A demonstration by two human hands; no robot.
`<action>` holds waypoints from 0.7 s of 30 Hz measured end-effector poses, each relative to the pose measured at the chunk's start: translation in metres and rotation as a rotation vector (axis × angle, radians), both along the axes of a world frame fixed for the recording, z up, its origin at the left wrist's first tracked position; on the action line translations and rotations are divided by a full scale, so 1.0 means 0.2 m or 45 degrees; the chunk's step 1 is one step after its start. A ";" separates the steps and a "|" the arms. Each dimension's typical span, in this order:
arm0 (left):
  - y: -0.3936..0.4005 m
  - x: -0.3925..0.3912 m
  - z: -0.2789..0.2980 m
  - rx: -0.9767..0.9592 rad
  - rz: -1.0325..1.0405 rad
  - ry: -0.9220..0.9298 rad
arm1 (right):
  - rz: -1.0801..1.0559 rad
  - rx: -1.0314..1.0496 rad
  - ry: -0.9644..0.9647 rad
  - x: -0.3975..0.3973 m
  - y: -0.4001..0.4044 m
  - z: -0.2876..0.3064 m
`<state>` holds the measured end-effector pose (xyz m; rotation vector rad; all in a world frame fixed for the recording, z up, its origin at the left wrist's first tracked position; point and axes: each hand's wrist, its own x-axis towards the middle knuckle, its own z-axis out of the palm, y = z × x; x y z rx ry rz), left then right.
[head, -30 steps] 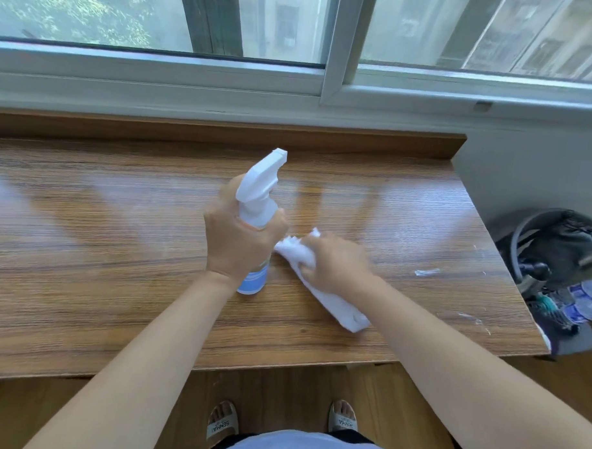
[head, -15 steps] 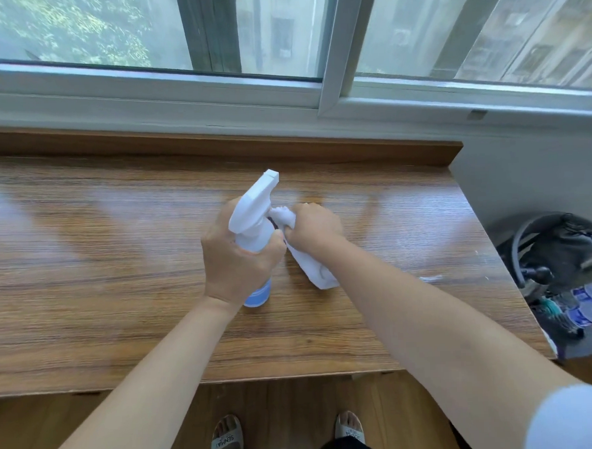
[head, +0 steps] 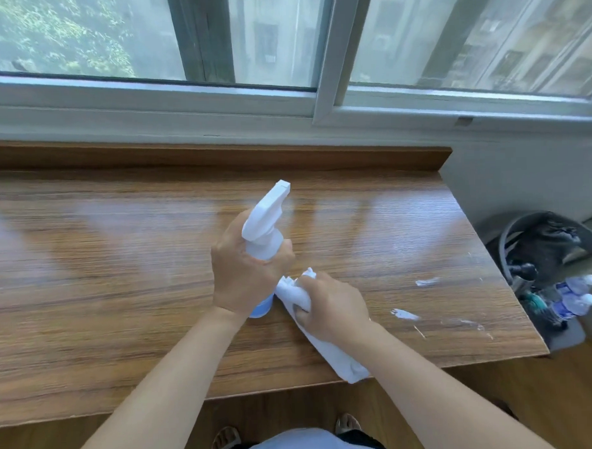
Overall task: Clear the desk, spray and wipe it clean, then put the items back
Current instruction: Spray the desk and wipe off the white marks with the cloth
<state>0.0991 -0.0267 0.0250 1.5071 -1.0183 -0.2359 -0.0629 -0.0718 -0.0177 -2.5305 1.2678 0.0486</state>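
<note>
The left hand [head: 246,276] was wrapped around a white spray bottle [head: 264,225], held upright over the middle of the wooden desk [head: 105,281], nozzle pointing away toward the window [head: 282,57]. Just beside it, the right hand [head: 331,307] was clenched on a bunched white cloth [head: 339,360], which trailed back to the desk's near edge. White smears [head: 405,314] marked the desk's right end. Beyond that end, on the floor, stood a dark bin [head: 540,242] with plastic bottles [head: 572,298] beside it.

A wooden desk [head: 122,280] bears a white cloth [head: 329,354] and white smears [head: 405,314].
</note>
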 end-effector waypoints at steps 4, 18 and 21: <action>0.00 0.01 0.02 0.069 -0.102 0.094 | -0.121 -0.013 -0.019 -0.09 0.08 -0.01; -0.10 -0.27 0.20 0.547 -0.950 -0.295 | -0.902 -0.154 -0.440 -0.68 0.13 0.26; -0.09 -0.46 0.20 0.702 -0.943 -0.408 | -0.998 -0.156 -0.489 -0.91 0.13 0.26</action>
